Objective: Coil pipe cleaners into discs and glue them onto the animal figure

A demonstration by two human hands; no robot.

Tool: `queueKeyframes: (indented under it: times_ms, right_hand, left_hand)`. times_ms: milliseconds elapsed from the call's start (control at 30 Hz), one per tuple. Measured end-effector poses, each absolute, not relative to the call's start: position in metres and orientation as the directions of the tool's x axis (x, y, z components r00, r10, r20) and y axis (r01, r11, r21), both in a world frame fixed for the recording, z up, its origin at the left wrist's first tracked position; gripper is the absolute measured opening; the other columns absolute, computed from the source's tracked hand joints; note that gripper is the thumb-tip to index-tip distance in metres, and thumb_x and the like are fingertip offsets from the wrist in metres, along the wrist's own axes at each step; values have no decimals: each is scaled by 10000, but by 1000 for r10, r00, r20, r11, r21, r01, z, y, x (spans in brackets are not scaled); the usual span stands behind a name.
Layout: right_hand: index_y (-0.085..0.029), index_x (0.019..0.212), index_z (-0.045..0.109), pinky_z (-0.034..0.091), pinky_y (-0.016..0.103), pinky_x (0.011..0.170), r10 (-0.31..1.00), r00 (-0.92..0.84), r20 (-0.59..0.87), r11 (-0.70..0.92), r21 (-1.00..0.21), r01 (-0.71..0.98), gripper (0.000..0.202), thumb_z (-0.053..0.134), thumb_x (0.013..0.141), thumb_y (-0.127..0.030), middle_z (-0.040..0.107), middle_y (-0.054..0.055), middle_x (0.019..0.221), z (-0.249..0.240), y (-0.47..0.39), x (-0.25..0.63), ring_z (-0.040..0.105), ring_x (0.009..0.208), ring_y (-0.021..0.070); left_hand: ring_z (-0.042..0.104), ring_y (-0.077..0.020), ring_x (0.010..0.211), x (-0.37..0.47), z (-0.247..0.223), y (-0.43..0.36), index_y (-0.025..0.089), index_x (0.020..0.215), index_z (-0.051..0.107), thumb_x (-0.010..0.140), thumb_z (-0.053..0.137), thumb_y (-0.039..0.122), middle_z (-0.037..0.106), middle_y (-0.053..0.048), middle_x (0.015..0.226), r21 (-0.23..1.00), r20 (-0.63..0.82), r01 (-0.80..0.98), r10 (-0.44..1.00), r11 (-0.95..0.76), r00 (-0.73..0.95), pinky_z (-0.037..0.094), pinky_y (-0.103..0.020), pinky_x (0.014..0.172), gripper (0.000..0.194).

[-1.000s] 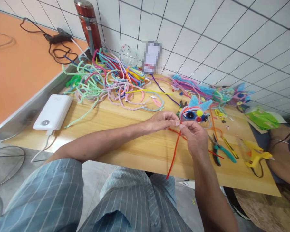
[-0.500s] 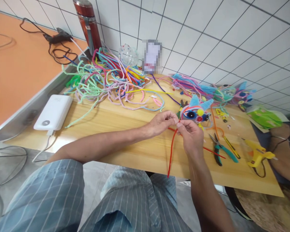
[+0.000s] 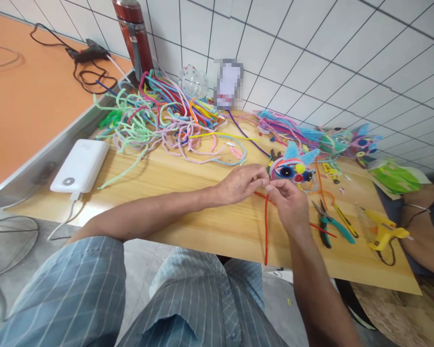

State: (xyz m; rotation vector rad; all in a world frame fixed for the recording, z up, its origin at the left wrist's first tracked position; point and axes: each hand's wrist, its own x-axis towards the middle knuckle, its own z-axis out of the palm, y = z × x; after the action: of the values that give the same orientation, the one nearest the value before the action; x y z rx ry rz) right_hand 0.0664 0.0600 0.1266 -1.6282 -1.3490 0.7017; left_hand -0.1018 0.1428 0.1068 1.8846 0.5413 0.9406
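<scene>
Red pipe cleaner (image 3: 266, 231), held over the wooden table (image 3: 210, 231): its free length has swung from a leftward slant to nearly straight toward the near edge, suggesting you are turning the pinched part. Your left hand (image 3: 242, 183) and right hand (image 3: 288, 197) meet, thumbs and forefingers closed on it. Beyond: blue-eared figure (image 3: 292, 167); rightward, pliers (image 3: 325, 218).

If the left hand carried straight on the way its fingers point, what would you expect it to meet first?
Most likely the fingertips of the right hand, just above the hanging red pipe cleaner; whether they already touch is hard to tell.
</scene>
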Motion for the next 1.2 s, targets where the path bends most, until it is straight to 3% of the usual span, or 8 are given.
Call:
queueKeyframes:
  times_ms: [100,233,333,533,633,833,1067,1200]
  right_hand:
    - [-215,843,659,436,283,602,920,362,153,21,-938,345,282,738,798,-483,599,-27,672,113,62,53,495,598,134]
    - [-216,841,649,420,272,583,887,427,176,61,-961,270,287,726,818,-491,587,-34,672,101,67,44,481,591,125]
    - [-215,833,651,410,279,569,907,388,166,27,-940,339,281,729,806,-484,578,-41,644,107,68,51,470,560,126]
    - [-216,838,693,490,343,690,943,184,277,66,-698,713,221,703,865,-436,690,15,730,130,60,72,577,628,171]
    - [-219,868,703,516,355,738,938,186,292,77,-699,711,183,679,882,-400,734,34,801,130,58,71,616,680,184]
    - [-210,907,701,511,315,670,917,347,196,33,-905,424,242,721,840,-441,710,7,762,116,60,56,600,660,160]
    - [-208,877,688,469,275,587,889,425,172,50,-958,282,295,762,814,-486,649,-22,685,101,68,47,541,589,130]
    - [-205,841,682,466,279,579,896,418,150,43,-966,255,306,779,779,-489,642,-22,663,105,68,48,542,578,131]
  left_hand:
    - [540,-131,772,-96,103,133,170,857,618,943,622,323,634,-4,822,963,269,-140,801,-230,535,439,-269,758,176]
    - [430,-91,646,-89,97,127,169,861,591,912,651,393,533,43,733,950,73,-298,871,87,486,389,-243,665,237]
    - [463,-96,668,-92,98,135,161,864,623,902,661,374,572,30,750,971,90,-233,831,49,549,394,-245,678,219]
    - [558,-129,748,-103,107,156,170,873,690,910,661,293,663,8,807,927,281,-27,645,-375,710,403,-266,730,131]
    - [569,-135,776,-104,106,155,171,874,676,929,607,251,661,1,820,895,351,-45,638,-444,686,408,-274,755,119]
    - [528,-127,774,-95,96,143,163,853,638,900,662,395,635,-2,821,963,267,-196,782,-188,564,419,-269,748,238]
    - [394,-64,581,-87,94,122,169,859,604,809,771,463,544,49,712,888,-20,-385,859,250,511,324,-233,567,342]
    - [398,-57,554,-86,93,120,169,857,593,789,789,462,534,56,697,853,-37,-426,848,303,529,313,-228,537,358]
